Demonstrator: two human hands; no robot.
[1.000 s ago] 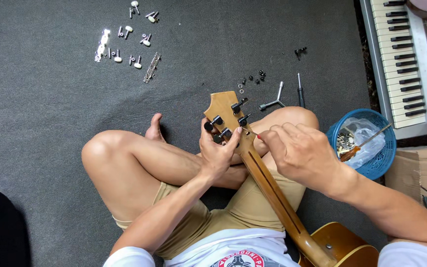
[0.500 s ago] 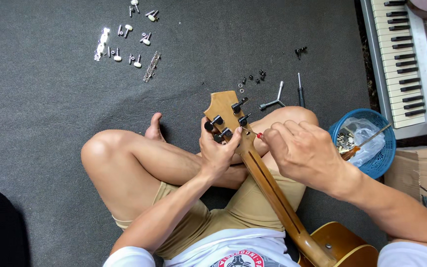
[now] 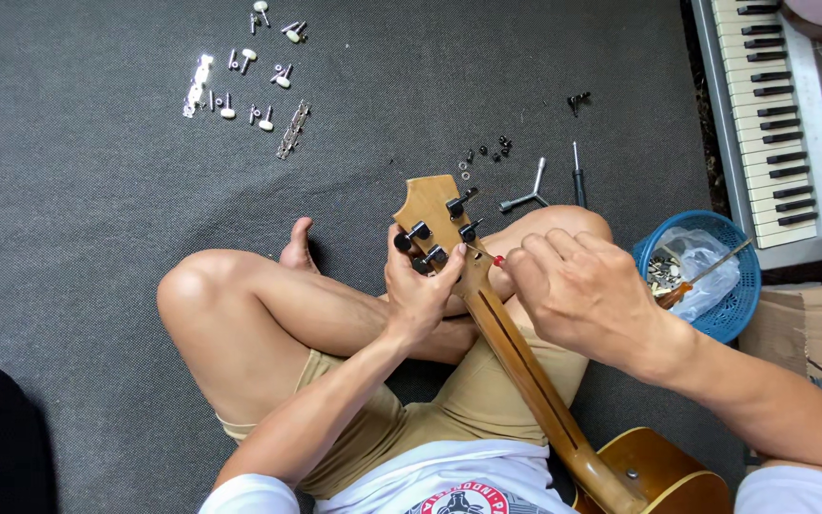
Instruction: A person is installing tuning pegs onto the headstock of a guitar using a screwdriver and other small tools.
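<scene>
Soft, even daylight fills the scene, bright without harshness. Shadows are faint and diffuse; the darkest lies under the bent legs on the grey carpet (image 3: pixel 97 286). The small chrome parts (image 3: pixel 240 81) at upper left glint and partly blow out to white. The keyboard (image 3: pixel 777 114) at right looks slightly washed. Focus is sharp across the frame, with mild wide-angle stretching toward the edges. A black patch fills the lower left corner.
</scene>
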